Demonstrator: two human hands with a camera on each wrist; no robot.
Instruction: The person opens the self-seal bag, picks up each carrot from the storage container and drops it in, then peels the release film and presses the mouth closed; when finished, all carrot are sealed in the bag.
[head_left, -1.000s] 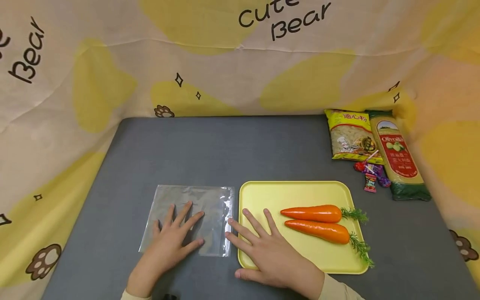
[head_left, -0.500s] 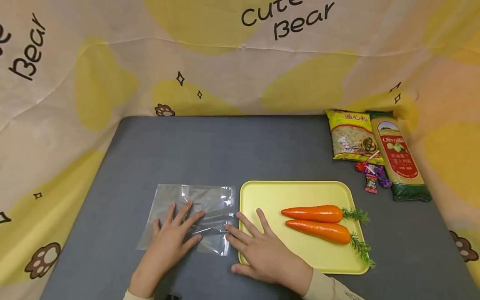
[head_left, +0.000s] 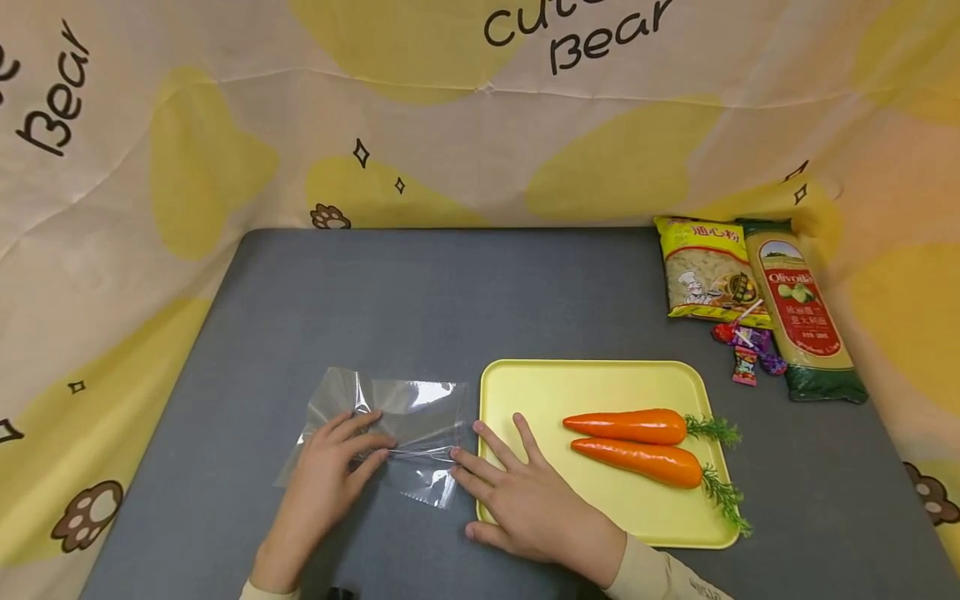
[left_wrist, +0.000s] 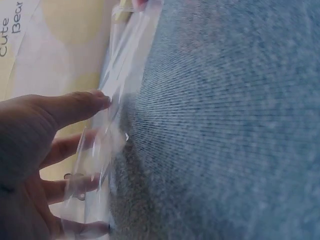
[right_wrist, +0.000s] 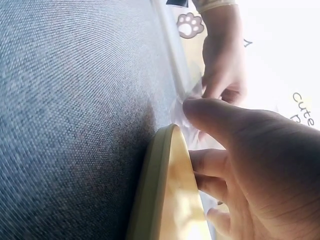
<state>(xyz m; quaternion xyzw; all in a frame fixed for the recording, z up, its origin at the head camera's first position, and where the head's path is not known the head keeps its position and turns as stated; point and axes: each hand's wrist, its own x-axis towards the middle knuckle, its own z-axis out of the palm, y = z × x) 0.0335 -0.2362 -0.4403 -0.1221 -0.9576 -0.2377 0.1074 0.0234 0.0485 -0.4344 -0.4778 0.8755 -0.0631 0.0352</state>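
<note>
While left hand (head_left: 322,468) touches clear bag (head_left: 422,408), grip indeterminable, long axis meets splayed right hand (head_left: 528,504) at tray's (head_left: 592,383) left edge.

The right sleeve (head_left: 652,573) is long, pale cream and smooth, with a short run of small dark lettering (head_left: 705,590), unreadable here, printed on it. The left sleeve (head_left: 270,592) matches in cream, showing little more than its cuff. The left hand (head_left: 322,471) and right hand (head_left: 534,504) are bare. A small black piece (head_left: 341,593), cut off at the near edge, shows just beside the left cuff.
</note>
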